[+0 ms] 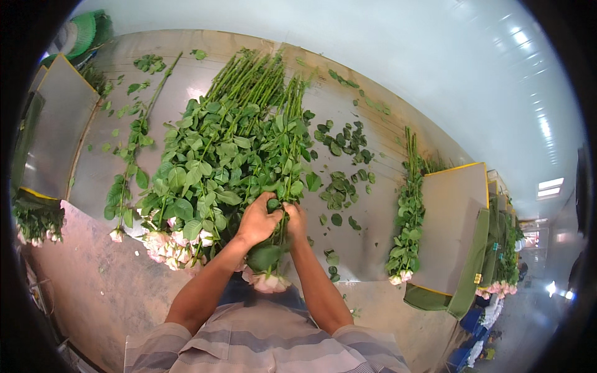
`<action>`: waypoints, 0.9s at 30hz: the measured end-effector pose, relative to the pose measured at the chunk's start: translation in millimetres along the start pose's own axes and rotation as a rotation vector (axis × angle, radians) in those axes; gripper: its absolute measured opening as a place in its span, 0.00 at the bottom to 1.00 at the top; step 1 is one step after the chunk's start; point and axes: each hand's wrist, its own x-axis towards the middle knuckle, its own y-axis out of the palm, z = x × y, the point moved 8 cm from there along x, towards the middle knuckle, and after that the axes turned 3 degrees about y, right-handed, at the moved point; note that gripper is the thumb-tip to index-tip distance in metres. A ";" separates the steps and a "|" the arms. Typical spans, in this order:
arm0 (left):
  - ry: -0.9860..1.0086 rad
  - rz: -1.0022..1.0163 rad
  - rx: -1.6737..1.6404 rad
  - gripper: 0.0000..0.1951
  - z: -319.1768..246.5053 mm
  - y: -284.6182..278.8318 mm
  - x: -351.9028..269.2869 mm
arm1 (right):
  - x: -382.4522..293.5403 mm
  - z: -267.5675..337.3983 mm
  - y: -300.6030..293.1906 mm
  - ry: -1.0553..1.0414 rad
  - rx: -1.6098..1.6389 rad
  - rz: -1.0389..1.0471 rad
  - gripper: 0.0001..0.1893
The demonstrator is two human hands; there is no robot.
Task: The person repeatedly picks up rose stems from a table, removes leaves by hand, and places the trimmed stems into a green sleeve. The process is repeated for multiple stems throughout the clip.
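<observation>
Both my hands are close together at the lower right part of a big pile of leafy rose stems (210, 144). My left hand (259, 219) has its thumb and fingers closed around rose leaves and stems. Just beside it, my right hand (295, 219) pinches a rose stem (290, 163) with thumb and fingers. Below the hands, pale pink rose blooms (268, 282) hang at the table's near edge, close to my body. More pink blooms (172, 247) lie at the pile's lower left, and the cut ends point to the far side.
Loose leaves (340, 186) are scattered over the metal table (373, 224). One rose stem (135, 140) lies at the left; a small bunch of roses (408, 228) lies at the right. Grey panels with yellow edging (454, 228) (60, 126) stand at both sides. Behind the table rises a pale sheet wall.
</observation>
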 end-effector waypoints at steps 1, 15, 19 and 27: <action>0.009 -0.028 -0.081 0.21 5.2 7.9 0.1 | 0.5 -2.5 -7.8 0.005 0.046 -0.019 0.27; 0.120 -0.085 0.504 0.15 24.5 43.1 -0.8 | 6.5 27.8 -57.6 -0.378 -1.005 -0.328 0.20; 0.027 -0.050 0.635 0.17 18.8 64.0 2.1 | 26.1 30.2 -69.2 -0.280 -0.836 -0.155 0.17; -0.120 -0.008 0.825 0.21 40.5 94.0 -0.6 | 37.4 24.6 -72.3 -0.008 -0.744 -0.026 0.24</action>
